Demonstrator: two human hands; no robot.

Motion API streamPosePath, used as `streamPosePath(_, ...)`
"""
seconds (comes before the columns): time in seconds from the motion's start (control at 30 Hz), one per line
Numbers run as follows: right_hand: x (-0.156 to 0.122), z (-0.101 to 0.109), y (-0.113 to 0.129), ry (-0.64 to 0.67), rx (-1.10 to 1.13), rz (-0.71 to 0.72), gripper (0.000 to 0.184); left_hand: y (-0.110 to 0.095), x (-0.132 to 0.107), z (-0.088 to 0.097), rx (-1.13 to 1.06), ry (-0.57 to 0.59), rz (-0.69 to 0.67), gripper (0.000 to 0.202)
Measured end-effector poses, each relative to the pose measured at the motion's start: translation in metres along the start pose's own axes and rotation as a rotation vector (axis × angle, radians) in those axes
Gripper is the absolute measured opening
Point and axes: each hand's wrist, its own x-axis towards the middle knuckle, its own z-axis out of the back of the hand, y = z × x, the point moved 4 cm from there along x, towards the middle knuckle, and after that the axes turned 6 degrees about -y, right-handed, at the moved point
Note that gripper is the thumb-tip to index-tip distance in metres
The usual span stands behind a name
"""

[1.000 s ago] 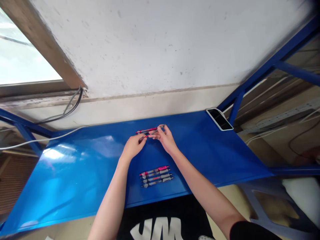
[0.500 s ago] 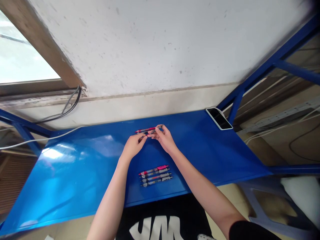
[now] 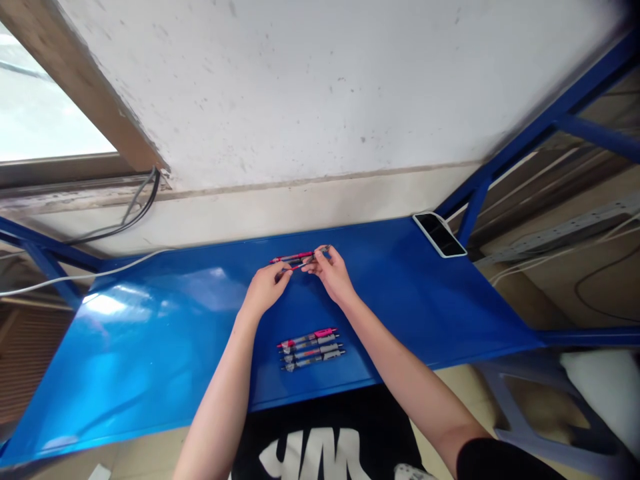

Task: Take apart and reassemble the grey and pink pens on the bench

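Above the far half of the blue table (image 3: 390, 293), my left hand (image 3: 264, 290) pinches one end of a pen (image 3: 297, 267). My right hand (image 3: 331, 275) grips the pen's other end, its fingers bent around it. Between the two hands a thin stretch of red and pale colour shows; whether the pen is in one piece I cannot tell. Just beyond my fingers lies a pink-red pen (image 3: 293, 257), partly hidden by my hands. Nearer to me, several pens lie side by side: a pink one (image 3: 308, 338) at the back, then grey and black ones (image 3: 313, 361).
A white-framed phone (image 3: 440, 235) lies at the table's far right corner. From the left, a white cable (image 3: 100, 273) runs onto the table's back edge. Blue metal posts (image 3: 473, 210) stand at both ends, and a speckled wall (image 3: 310, 113) rises behind.
My hands have drawn slightly apart, the right one shifting a little to the right. More of the pen's thin red and pale part shows between them. The pens on the table lie unchanged.
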Motion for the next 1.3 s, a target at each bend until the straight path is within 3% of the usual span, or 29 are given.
streamPosePath(0.37,0.0056,0.0053,0.0042,-0.09,0.03,0.051,0.046,0.0,0.0033,-0.0009,-0.08,-0.006,-0.05,0.029)
streamPosePath(1.3,0.005,0.0083,0.009,-0.124,0.13,0.025,0.044,0.0014,0.0028,-0.004,-0.048,0.003,-0.035,0.017)
